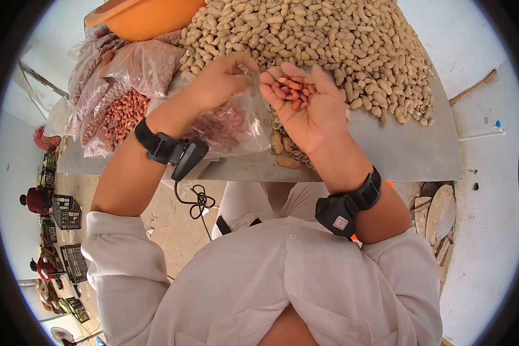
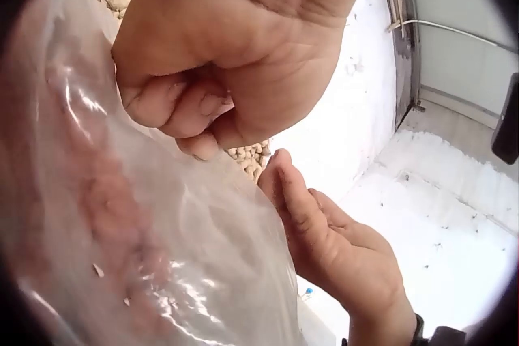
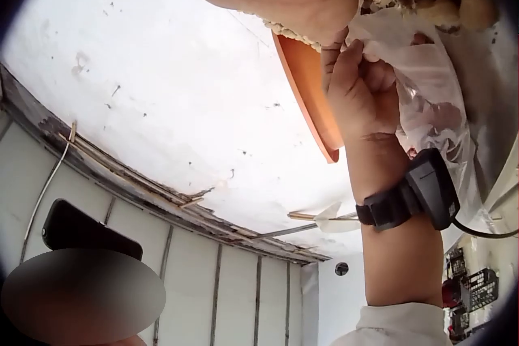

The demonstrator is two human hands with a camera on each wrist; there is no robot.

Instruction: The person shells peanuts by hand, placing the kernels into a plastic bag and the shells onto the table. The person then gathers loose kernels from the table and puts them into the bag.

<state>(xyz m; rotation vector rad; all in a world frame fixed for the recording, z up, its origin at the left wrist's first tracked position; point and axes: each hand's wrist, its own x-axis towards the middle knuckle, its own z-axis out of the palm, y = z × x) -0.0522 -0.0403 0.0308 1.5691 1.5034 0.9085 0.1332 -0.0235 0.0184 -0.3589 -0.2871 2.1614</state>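
Note:
My left hand (image 1: 220, 83) pinches the upper edge of a clear plastic bag (image 1: 249, 131) between thumb and curled fingers. Red shelled peanuts show through the bag's wall, blurred by the plastic in the left wrist view. Beside the bag's mouth, my right hand (image 1: 320, 115) is palm up and slightly cupped. A small heap of red shelled peanuts (image 1: 296, 91) rests on its palm and fingers. In the right wrist view, the heap is hidden and the bag (image 3: 434, 90) hangs from the left hand (image 3: 362, 94).
Unshelled peanuts (image 1: 305, 34) form a large pile across the table (image 1: 403, 155). Filled plastic bags (image 1: 135, 66) and an orange basin (image 1: 147, 20) stand at the back left. Empty shells and several unshelled peanuts (image 1: 287, 162) lie near the front edge. A cable (image 1: 199, 200) hangs below.

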